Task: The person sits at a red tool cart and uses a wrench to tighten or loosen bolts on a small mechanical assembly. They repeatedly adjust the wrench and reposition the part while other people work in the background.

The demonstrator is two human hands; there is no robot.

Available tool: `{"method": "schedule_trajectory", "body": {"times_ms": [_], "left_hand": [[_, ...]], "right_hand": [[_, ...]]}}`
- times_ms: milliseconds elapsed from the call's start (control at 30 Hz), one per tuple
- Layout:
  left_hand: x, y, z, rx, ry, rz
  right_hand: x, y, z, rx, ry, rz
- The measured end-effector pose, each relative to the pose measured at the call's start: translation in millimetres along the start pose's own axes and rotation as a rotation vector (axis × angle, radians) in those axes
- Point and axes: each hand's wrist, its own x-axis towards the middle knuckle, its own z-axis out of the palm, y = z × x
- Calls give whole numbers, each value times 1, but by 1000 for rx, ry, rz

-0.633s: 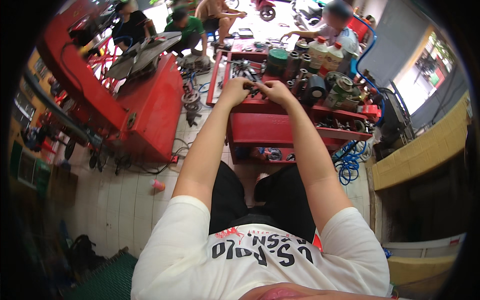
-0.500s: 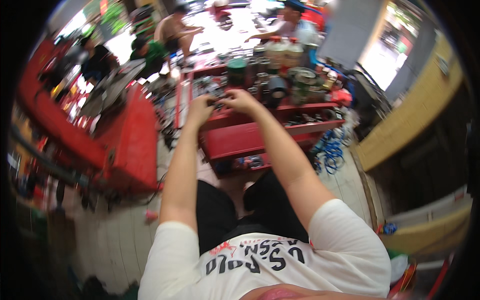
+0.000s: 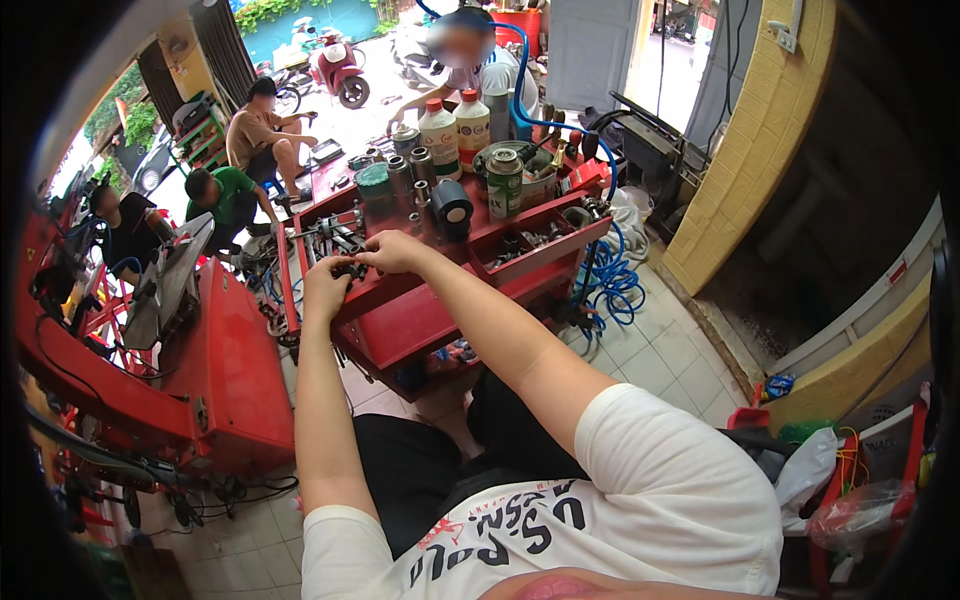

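Both hands meet at the near left edge of a red tool cart (image 3: 420, 325) in the head view. My left hand (image 3: 326, 288) has its fingers bent round a small dark piece that is too hidden to name. My right hand (image 3: 395, 251), just right of it, has fingers pinched at the same spot. Metal tools (image 3: 335, 228) lie in the tray just beyond my fingers. Farther right stand a green-lidded jar (image 3: 374, 183), metal cylinders, a black cylinder (image 3: 452, 212), white bottles (image 3: 440, 142) with red caps and a spray can (image 3: 505, 190).
A red machine (image 3: 225, 390) stands at left. Coworkers (image 3: 255, 140) crouch, sit and lean beyond the cart; scooters (image 3: 335, 70) are outside. A blue coiled hose (image 3: 610, 285) hangs right of the cart beside a yellow wall (image 3: 730, 150). Bags (image 3: 800, 470) lie at lower right.
The view has turned to the right, so the cart and coworkers appear farther left and more of the right-hand doorway shows. My hands stay together at the same tray edge.
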Motion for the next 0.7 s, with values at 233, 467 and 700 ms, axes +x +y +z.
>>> {"method": "schedule_trajectory", "body": {"times_ms": [233, 467, 700], "left_hand": [[-2, 9, 1, -84, -24, -86], [0, 3, 1, -15, -16, -39], [-1, 6, -1, 20, -3, 21]], "right_hand": [[-3, -2, -2, 106, 0, 60], [1, 1, 2, -44, 34, 7], [2, 7, 2, 68, 6, 3]]}}
